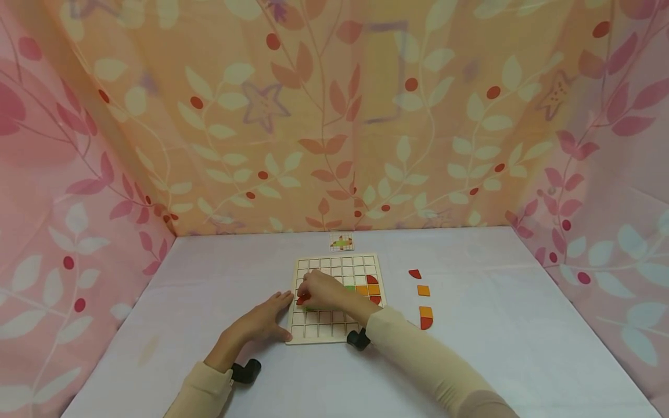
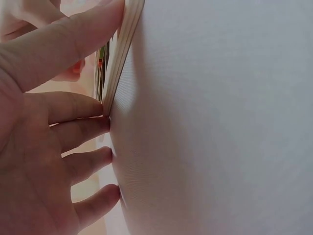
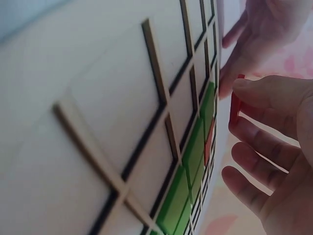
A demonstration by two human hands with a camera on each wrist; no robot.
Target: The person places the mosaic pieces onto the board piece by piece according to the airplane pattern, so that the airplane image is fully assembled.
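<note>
A wooden grid board (image 1: 325, 331) lies on the white table. My right hand (image 1: 322, 288) is over its left part and pinches a small red piece (image 3: 236, 105) between thumb and fingertips, just off the board's surface in the right wrist view. Green pieces (image 3: 194, 152) sit in the grid cells beside it. Orange pieces (image 1: 362, 289) and red quarter-round pieces (image 1: 371, 280) fill cells at the board's right side. My left hand (image 1: 265, 320) is spread along the left edge; in the left wrist view its thumb (image 2: 73, 44) and fingers touch the board's side.
Right of the board lie a red quarter-round piece (image 1: 415, 274), an orange square (image 1: 423, 290), and another orange square (image 1: 425, 312) touching a red quarter-round (image 1: 426, 323). A small pattern card (image 1: 341, 241) lies behind the board. Patterned curtains (image 1: 334, 145) surround the table.
</note>
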